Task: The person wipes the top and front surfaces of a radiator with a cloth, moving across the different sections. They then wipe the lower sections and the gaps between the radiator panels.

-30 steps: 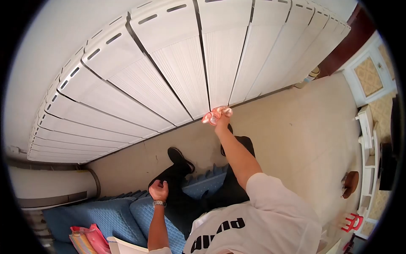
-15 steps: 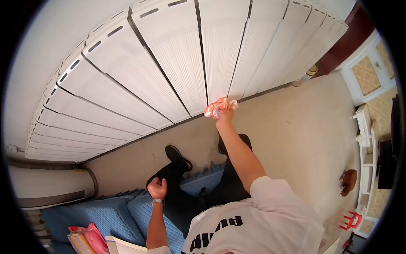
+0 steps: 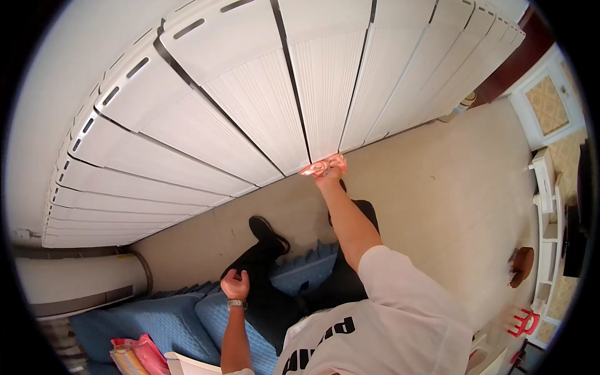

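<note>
My right hand (image 3: 327,177) reaches out with its fingers closed around a crumpled orange-pink and white cloth (image 3: 324,165). The cloth is pressed against the lower edge of a white ribbed radiator (image 3: 250,100). On my left knee rests my left hand (image 3: 235,285), curled into a loose fist, with nothing visible in it. A metal watch (image 3: 237,304) circles that wrist.
I sit on a blue quilted sofa (image 3: 162,322). Beside me lies a pink and striped cloth (image 3: 144,353). A white cylindrical appliance (image 3: 81,278) stands at the left. To the right are a brown stool (image 3: 522,265), a red plastic chair (image 3: 525,322) and a white cabinet (image 3: 547,250).
My right hand has moved slightly left and down with the cloth, which now looks flatter. The view has shifted a little; my left hand still rests on the knee.
</note>
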{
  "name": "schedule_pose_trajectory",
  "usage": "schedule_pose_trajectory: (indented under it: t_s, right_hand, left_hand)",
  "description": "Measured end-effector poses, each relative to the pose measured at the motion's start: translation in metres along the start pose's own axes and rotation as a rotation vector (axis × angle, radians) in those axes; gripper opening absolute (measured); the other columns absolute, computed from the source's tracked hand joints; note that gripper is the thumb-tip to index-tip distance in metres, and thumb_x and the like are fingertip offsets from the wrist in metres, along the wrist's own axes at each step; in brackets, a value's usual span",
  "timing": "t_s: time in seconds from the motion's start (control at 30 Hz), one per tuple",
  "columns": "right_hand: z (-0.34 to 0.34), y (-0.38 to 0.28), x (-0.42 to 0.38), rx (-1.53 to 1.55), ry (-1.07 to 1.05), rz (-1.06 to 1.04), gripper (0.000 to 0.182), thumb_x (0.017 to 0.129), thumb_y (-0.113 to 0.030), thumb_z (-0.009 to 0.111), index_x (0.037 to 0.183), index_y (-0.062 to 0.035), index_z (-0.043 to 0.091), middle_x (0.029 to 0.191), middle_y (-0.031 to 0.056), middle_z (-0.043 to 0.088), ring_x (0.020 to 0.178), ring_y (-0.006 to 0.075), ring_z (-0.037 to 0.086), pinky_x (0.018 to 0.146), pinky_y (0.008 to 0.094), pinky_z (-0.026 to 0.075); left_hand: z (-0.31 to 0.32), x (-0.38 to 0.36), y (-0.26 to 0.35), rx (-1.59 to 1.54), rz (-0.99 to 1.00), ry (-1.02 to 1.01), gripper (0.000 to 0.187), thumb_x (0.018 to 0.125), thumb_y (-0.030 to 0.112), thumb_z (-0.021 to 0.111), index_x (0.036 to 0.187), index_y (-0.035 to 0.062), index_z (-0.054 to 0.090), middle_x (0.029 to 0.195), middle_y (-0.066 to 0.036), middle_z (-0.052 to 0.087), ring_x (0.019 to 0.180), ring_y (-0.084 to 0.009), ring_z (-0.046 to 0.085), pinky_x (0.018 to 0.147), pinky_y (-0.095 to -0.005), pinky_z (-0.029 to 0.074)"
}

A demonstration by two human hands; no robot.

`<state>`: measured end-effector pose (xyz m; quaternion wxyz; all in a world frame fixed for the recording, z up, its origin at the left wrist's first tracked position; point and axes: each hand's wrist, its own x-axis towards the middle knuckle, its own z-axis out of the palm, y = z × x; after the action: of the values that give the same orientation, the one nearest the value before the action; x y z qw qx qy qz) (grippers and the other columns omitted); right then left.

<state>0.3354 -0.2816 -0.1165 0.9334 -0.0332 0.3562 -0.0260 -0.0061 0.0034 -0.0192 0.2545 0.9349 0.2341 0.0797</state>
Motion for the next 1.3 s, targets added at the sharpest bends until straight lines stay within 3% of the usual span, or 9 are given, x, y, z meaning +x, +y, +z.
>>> schedule_pose_trajectory:
  t_s: [0.13,0.33,0.43,0.67,0.73,0.9,1.0,1.17,1.3]
  right_hand:
    - [-0.025,0.003,0.017,-0.227,-0.186,-0.111,0.015,0.074,-0.009,0.046,0.062,-0.0156,0.041,0.06,0.001,0.042,0.047,0.0161,0.042,0.038,0.0303,0.03]
    - [-0.022,-0.003,-0.001,-0.607,-0.302,-0.11,0.019,0.079,0.001,0.049,0.092,-0.0122,0.055,0.086,0.0024,0.056,0.08,0.0167,0.058,0.064,0.0314,0.049]
    - [-0.004,-0.02,0.014,-0.827,-0.358,-0.079,0.016,0.081,-0.001,0.051,0.091,-0.0132,0.055,0.086,0.0011,0.056,0.081,0.0149,0.058,0.064,0.0289,0.048]
    - [0.125,-0.042,-0.145,-0.772,-0.261,-0.078,0.007,0.086,-0.008,0.054,0.09,-0.0133,0.056,0.087,-0.0014,0.054,0.078,0.0097,0.054,0.06,0.0274,0.044]
    - [0.166,-0.044,-0.184,-0.75,-0.568,-0.336,0.008,0.091,-0.013,0.051,0.088,-0.0107,0.057,0.079,-0.0002,0.058,0.067,0.0075,0.056,0.047,0.0252,0.04]
    - [0.266,-0.053,-0.273,-0.914,-0.852,-0.851,0.007,0.089,-0.01,0.056,0.087,-0.0046,0.059,0.076,0.0012,0.06,0.066,0.0056,0.053,0.054,0.0248,0.043]
    - [0.264,-0.041,-0.262,-1.058,-0.724,-1.158,0.01,0.088,-0.009,0.06,0.087,0.0004,0.061,0.078,0.003,0.063,0.069,0.0061,0.054,0.06,0.0241,0.044]
    - [0.199,-0.033,-0.206,-1.273,-0.594,-1.092,0.013,0.084,-0.007,0.062,0.093,0.0027,0.064,0.08,0.0035,0.065,0.074,0.0085,0.058,0.065,0.0267,0.047]
    - [0.172,-0.047,-0.188,-1.33,-0.672,-1.155,0.018,0.079,-0.008,0.066,0.091,0.0051,0.064,0.078,0.0153,0.067,0.074,0.0203,0.066,0.066,0.0321,0.049]
  left_hand:
    - [0.002,-0.002,-0.004,0.019,0.036,0.042,0.035,0.072,0.022,0.069,0.054,0.0036,0.045,0.049,-0.014,0.05,0.047,-0.036,0.052,0.047,-0.0439,0.041]
    - [0.004,-0.002,0.0,-0.004,0.063,0.036,0.034,0.072,0.023,0.069,0.054,0.0039,0.046,0.049,-0.014,0.051,0.048,-0.0367,0.053,0.048,-0.0449,0.042]
    - [0.001,-0.002,0.004,0.007,0.011,0.032,0.033,0.071,0.023,0.069,0.054,0.0042,0.047,0.05,-0.014,0.051,0.049,-0.0365,0.054,0.049,-0.0448,0.042]
    - [0.003,-0.005,0.003,0.011,0.049,0.061,0.032,0.07,0.024,0.069,0.055,0.0045,0.049,0.051,-0.014,0.052,0.05,-0.036,0.055,0.049,-0.0454,0.043]
    - [0.003,-0.006,0.002,0.02,0.051,0.055,0.032,0.07,0.025,0.07,0.056,0.0046,0.049,0.051,-0.014,0.053,0.051,-0.036,0.055,0.049,-0.0456,0.043]
    - [0.003,-0.006,0.003,-0.005,0.065,0.082,0.03,0.069,0.025,0.07,0.057,0.0049,0.051,0.052,-0.013,0.054,0.052,-0.0357,0.056,0.05,-0.0452,0.044]
    - [0.004,-0.008,0.002,-0.022,0.052,0.104,0.03,0.069,0.026,0.07,0.058,0.0047,0.051,0.053,-0.013,0.054,0.053,-0.0358,0.056,0.051,-0.0452,0.045]
    - [0.005,-0.009,-0.004,0.009,0.017,0.078,0.031,0.07,0.028,0.069,0.059,0.0044,0.052,0.055,-0.014,0.055,0.056,-0.0369,0.058,0.053,-0.0467,0.046]
    - [0.001,-0.009,-0.001,0.021,0.03,0.075,0.032,0.07,0.029,0.069,0.06,0.004,0.052,0.056,-0.015,0.056,0.058,-0.0376,0.058,0.055,-0.0472,0.046]
